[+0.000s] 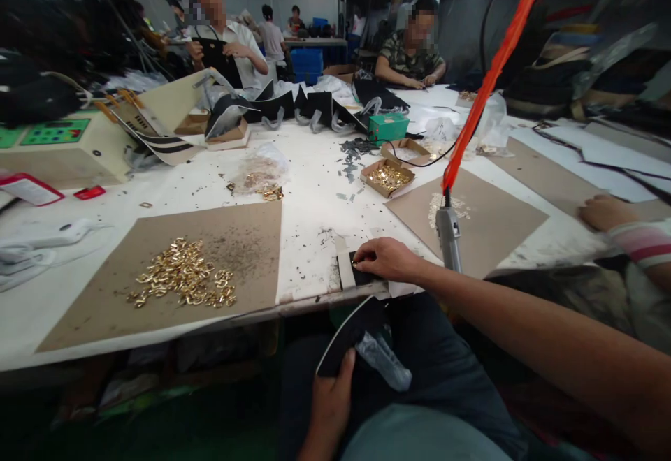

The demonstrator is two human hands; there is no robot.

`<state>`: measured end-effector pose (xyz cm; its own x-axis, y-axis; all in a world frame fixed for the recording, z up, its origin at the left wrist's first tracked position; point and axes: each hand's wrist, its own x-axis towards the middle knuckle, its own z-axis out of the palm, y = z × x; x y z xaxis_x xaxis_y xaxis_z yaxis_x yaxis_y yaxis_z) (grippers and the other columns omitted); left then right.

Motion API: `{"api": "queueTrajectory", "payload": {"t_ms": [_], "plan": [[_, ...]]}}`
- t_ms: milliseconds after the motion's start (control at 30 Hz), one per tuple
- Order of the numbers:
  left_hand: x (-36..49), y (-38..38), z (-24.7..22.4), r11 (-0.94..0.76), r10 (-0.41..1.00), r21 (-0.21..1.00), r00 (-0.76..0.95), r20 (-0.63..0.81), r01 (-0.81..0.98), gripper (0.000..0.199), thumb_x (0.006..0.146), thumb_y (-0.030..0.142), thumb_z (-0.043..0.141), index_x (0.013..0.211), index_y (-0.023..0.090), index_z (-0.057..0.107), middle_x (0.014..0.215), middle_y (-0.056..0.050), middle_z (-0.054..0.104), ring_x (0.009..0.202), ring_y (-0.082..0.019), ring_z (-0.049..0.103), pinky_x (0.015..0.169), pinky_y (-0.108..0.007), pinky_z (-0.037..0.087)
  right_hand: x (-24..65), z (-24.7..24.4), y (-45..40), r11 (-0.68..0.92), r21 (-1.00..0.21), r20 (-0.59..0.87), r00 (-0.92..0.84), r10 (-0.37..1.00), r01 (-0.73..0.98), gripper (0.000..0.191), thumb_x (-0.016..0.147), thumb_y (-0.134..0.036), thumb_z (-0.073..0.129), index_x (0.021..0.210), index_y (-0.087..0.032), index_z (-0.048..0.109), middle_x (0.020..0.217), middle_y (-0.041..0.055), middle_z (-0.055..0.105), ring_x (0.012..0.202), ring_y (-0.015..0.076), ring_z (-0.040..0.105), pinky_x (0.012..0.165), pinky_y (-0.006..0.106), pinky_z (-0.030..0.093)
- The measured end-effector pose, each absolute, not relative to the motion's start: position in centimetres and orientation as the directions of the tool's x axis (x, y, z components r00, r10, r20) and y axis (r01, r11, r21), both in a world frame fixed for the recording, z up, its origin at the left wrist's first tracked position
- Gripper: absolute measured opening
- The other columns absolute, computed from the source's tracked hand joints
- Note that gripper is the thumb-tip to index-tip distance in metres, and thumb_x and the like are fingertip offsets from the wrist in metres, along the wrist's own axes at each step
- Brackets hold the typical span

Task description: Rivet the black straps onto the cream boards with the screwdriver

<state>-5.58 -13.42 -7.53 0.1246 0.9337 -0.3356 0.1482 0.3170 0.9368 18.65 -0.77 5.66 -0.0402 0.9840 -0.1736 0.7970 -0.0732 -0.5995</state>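
Over my lap my left hand (331,401) grips a black curved bag panel (352,335) with a pale edge, thumb on top. A clear plastic-wrapped strap (385,363) hangs from the panel. At the table's front edge my right hand (388,258) has its fingertips pinched together on a small gold-coloured fitting, mostly hidden by the fingers. Beneath those fingers lies a dark pad (365,276), with a strip of pale tape (346,270) across its left part. Just right of my right hand hangs a grey electric screwdriver (449,234) on an orange-wrapped cord (495,77).
Gold metal fittings (181,272) lie heaped on a brown board (99,300) at left. Beyond my right hand, a small carton (376,185) holds more gold pieces. Pale small parts (449,208) rest on another board (500,216). A co-worker's hand (608,213) is at right; others sit opposite.
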Motion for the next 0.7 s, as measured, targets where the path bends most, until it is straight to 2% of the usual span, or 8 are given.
{"api": "queueTrajectory", "payload": {"t_ms": [133,233,300,367,433,500,600,700], "plan": [[-6.2,-13.8,-4.1,0.280,0.959,0.952,0.005,-0.282,0.126,0.053,0.081,0.054,0.075,0.117,0.015,0.078,0.123,-0.012,0.077,0.130,-0.036,0.062,0.116,-0.048,0.044,18.4,6.5,-5.3,0.037,-0.771,0.137,0.109,0.985,0.636,0.031,0.091,-0.034,0.063,0.117,-0.019,0.072,0.090,0.0038,0.072,0.077,0.0166,0.065,0.075,0.029,0.051],[-6.3,-13.8,-0.8,0.209,0.978,0.966,-0.051,-0.203,0.155,0.059,0.082,0.055,0.073,0.125,0.014,0.073,0.127,-0.012,0.075,0.136,-0.037,0.057,0.118,-0.047,0.042,16.6,8.2,-9.5,0.237,-0.750,0.331,0.040,0.943,0.617,0.027,0.096,-0.036,0.059,0.114,-0.020,0.073,0.100,0.0083,0.073,0.089,0.0199,0.067,0.083,0.034,0.053],[-6.0,-13.9,1.4,0.170,0.985,0.967,-0.055,-0.162,0.190,0.061,0.084,0.057,0.070,0.128,0.014,0.071,0.130,-0.012,0.074,0.137,-0.037,0.056,0.117,-0.046,0.043,15.0,9.3,-11.8,0.348,-0.684,0.331,-0.153,0.931,0.641,0.032,0.098,-0.041,0.060,0.120,-0.021,0.073,0.113,0.0111,0.073,0.102,0.0240,0.067,0.094,0.039,0.051],[-5.6,-14.2,3.1,0.131,0.991,0.966,-0.037,-0.126,0.222,0.062,0.085,0.058,0.067,0.128,0.013,0.071,0.130,-0.013,0.073,0.134,-0.038,0.058,0.115,-0.048,0.045,13.6,10.1,-13.3,0.387,-0.632,0.248,-0.297,0.922,0.672,0.051,0.093,-0.053,0.065,0.131,-0.020,0.069,0.128,0.0146,0.069,0.117,0.0310,0.064,0.106,0.048,0.045],[-5.6,-15.0,3.9,0.088,0.996,0.963,0.008,-0.093,0.257,0.063,0.084,0.058,0.067,0.129,0.014,0.070,0.132,-0.014,0.072,0.130,-0.040,0.061,0.113,-0.050,0.047,12.8,10.4,-14.0,0.359,-0.645,0.163,-0.337,0.927,0.675,0.080,0.079,-0.067,0.074,0.141,-0.018,0.062,0.141,0.0179,0.062,0.128,0.0374,0.057,0.114,0.054,0.036],[-5.8,-16.0,3.6,0.046,0.993,0.952,0.087,-0.076,0.302,0.066,0.077,0.055,0.075,0.130,0.016,0.071,0.136,-0.014,0.070,0.131,-0.043,0.059,0.114,-0.052,0.047,12.6,10.6,-14.3,0.325,-0.702,0.121,-0.343,0.931,0.633,0.100,0.065,-0.073,0.080,0.146,-0.019,0.058,0.148,0.0185,0.057,0.134,0.0392,0.053,0.118,0.054,0.032],[-5.3,-16.8,1.4,0.021,0.994,0.941,0.093,-0.055,0.337,0.069,0.059,0.049,0.088,0.121,0.020,0.077,0.132,-0.015,0.072,0.138,-0.050,0.050,0.118,-0.057,0.041,12.9,10.9,-14.7,0.310,-0.753,0.122,-0.340,0.932,0.580,0.105,0.059,-0.074,0.083,0.147,-0.022,0.057,0.149,0.0162,0.057,0.135,0.0381,0.052,0.120,0.051,0.030],[-2.2,-15.3,-0.8,0.039,0.999,0.965,0.021,-0.046,0.261,0.071,0.059,0.055,0.086,0.117,0.016,0.077,0.111,-0.019,0.078,0.132,-0.055,0.054,0.109,-0.063,0.049,13.3,11.4,-14.6,0.337,-0.743,0.174,-0.320,0.931,0.578,0.094,0.065,-0.072,0.079,0.144,-0.024,0.061,0.145,0.0149,0.061,0.133,0.0369,0.054,0.124,0.053,0.021]]}}
